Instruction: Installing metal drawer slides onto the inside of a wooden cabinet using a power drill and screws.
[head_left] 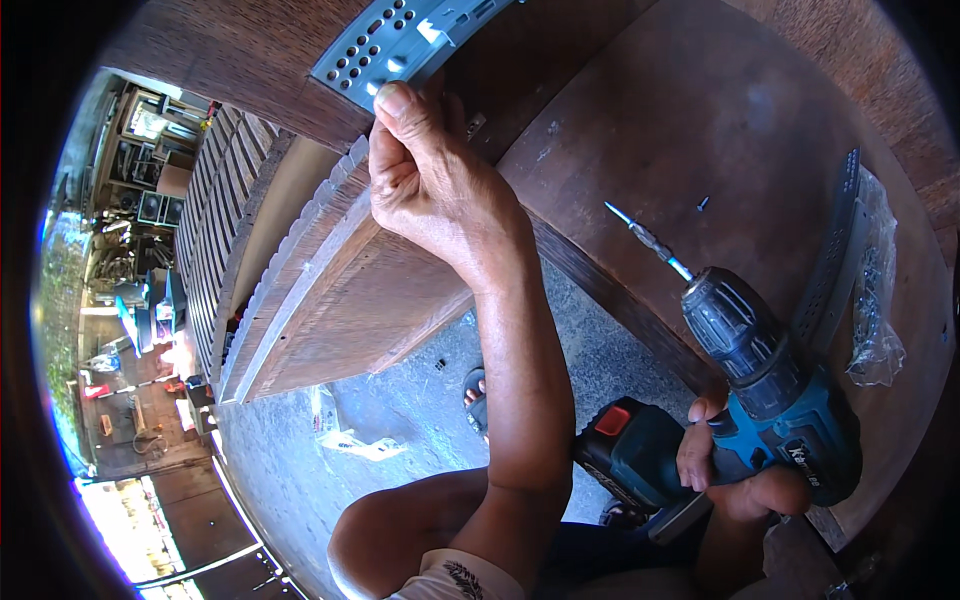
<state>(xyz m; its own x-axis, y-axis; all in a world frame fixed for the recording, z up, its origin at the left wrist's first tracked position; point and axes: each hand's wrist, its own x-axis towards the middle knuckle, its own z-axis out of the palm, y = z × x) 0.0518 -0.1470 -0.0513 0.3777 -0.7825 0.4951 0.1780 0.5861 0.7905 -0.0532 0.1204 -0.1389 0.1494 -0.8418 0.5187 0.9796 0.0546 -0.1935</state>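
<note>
At the top, a grey metal drawer slide [400, 45] with many holes lies against dark brown wood. My left hand [430, 180] is closed at its lower end, thumb pressed on the metal; the fingertips behind it are partly hidden. My right hand [740, 480] is wrapped around the handle of a teal and black cordless drill [770, 370]. The drill's long driver bit [648, 240] points up and left, over a brown wooden panel, apart from the slide. A small screw [703, 204] lies loose on that panel.
A second metal slide [835, 250] and a clear plastic bag [875, 290] lie on the panel's right side. A wooden drawer-like piece [330, 290] stands left of my arm. Below are a concrete floor [400, 400] with plastic litter and a sandalled foot [476, 400]. Cluttered shelves stand far left.
</note>
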